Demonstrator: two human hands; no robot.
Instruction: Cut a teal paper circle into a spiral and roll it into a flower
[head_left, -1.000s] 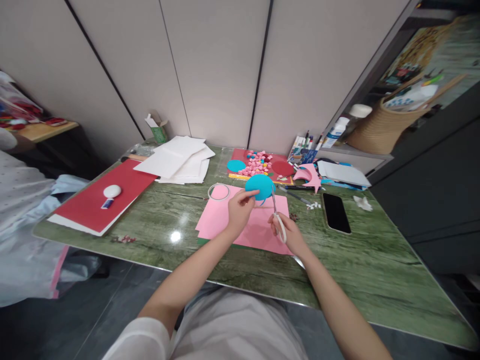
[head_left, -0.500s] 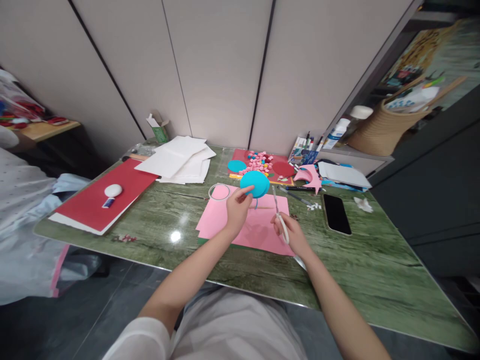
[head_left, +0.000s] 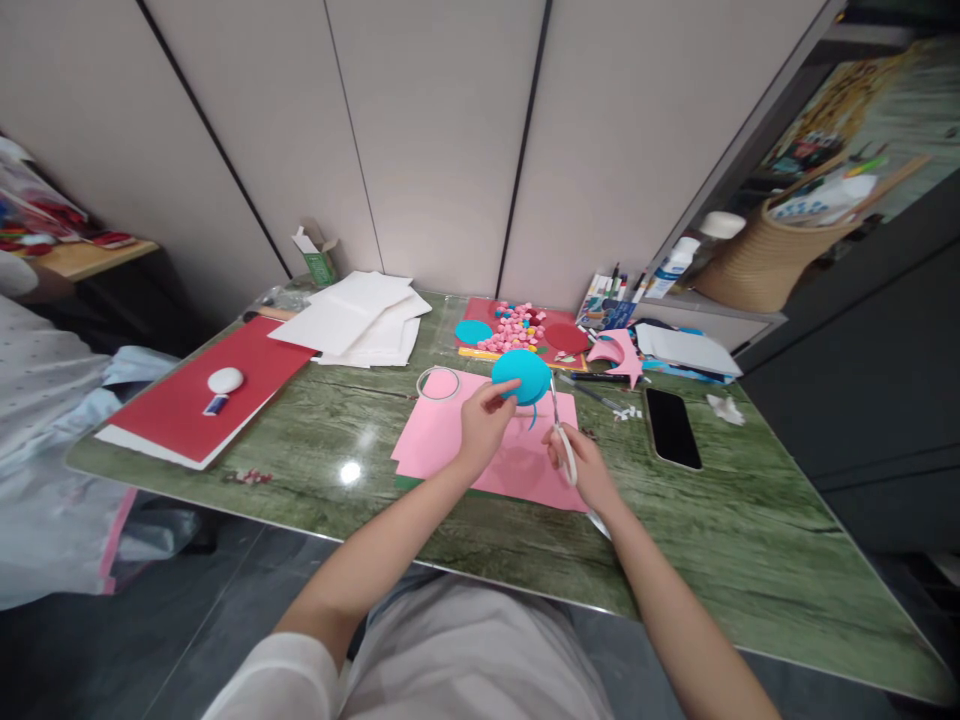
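Note:
Between the thumb and fingers of my left hand (head_left: 486, 420) is a round blue paper disc (head_left: 523, 376), held above the pink paper sheets (head_left: 517, 465). A thin blue strip hangs from the disc's lower edge. My right hand (head_left: 586, 465) grips white-handled scissors (head_left: 564, 445), blades pointing up and away. The blade tips are at the disc's right edge; whether they touch it I cannot tell. On the left part of the pink sheets lies a clear ring (head_left: 438, 384).
Behind the hands, a red sheet holds pink pieces (head_left: 517, 328), another blue disc (head_left: 474, 332) and a red disc (head_left: 567, 338). A phone (head_left: 673, 428) lies to the right. White sheets (head_left: 352, 310) and red paper (head_left: 187, 400) are at left, near a person's sleeve (head_left: 139, 375).
My left hand has moved the blue disc a little to the right and nearer me, bringing its edge to the scissor blades. My right hand has barely moved.

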